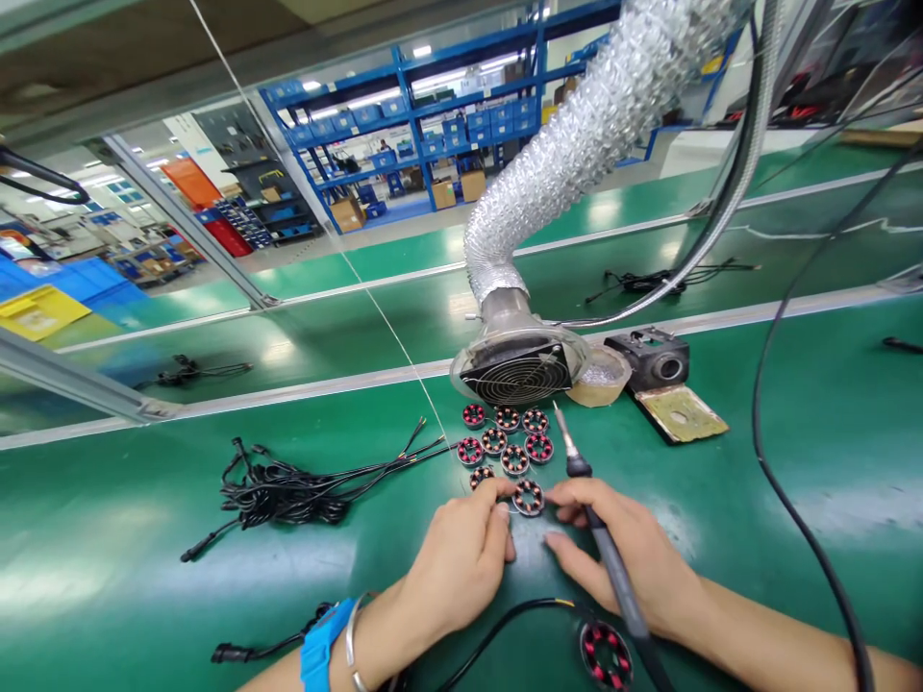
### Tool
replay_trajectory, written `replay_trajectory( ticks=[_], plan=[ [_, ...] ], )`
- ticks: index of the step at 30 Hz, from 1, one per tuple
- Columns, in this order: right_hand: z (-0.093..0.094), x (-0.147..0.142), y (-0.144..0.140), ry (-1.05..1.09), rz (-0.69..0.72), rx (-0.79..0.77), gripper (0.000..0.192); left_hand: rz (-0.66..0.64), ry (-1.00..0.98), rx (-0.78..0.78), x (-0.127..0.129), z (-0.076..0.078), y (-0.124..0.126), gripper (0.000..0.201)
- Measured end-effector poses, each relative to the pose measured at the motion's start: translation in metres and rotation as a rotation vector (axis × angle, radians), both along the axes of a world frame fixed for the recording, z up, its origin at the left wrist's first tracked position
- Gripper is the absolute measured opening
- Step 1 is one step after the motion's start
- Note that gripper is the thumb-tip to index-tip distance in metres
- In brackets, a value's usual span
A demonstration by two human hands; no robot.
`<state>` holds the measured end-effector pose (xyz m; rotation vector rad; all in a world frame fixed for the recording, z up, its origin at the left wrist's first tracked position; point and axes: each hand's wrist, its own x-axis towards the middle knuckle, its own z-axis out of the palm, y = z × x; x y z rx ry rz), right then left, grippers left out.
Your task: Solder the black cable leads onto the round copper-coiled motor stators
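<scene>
My left hand [461, 553], with a blue band and a metal bangle at the wrist, has its fingers curled and its fingertips at the left edge of a small round motor stator [529, 498] with copper windings. My right hand [635, 553] holds a soldering iron [610, 553] across its fingers, tip pointing away over the table. The right index fingertip is close to the stator's right edge; whether it touches is unclear. Just beyond lie several more stators [514, 460] with copper or red windings. A red-wound stator [606, 655] lies nearer me, beside a black cable [497, 630].
A fume extractor head [515, 370] on a silver duct [562, 144] stands behind the stators. Right of it are a round tub [600, 375] and a soldering iron holder [653, 360] with a yellow sponge [682, 413]. Bundled black cables [288, 490] lie at left. A cord [771, 432] hangs at right.
</scene>
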<state>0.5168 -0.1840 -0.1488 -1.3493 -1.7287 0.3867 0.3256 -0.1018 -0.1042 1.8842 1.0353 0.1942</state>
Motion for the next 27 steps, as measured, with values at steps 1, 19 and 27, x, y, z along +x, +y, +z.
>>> replay_trajectory(
  ticks=[1, 19, 27],
  plan=[
    [-0.002, 0.0, 0.002, -0.027, -0.018, -0.01, 0.036, -0.016, -0.008, -0.04, 0.0, -0.002, -0.003, 0.036],
    [-0.01, -0.002, 0.001, -0.051, 0.204, -0.11, 0.054, -0.007, 0.037, -0.028, 0.007, -0.011, 0.006, 0.022],
    [-0.007, -0.004, 0.002, 0.031, 0.2, -0.111, 0.045, -0.138, 0.081, 0.106, 0.009, 0.004, -0.003, 0.01]
  ],
)
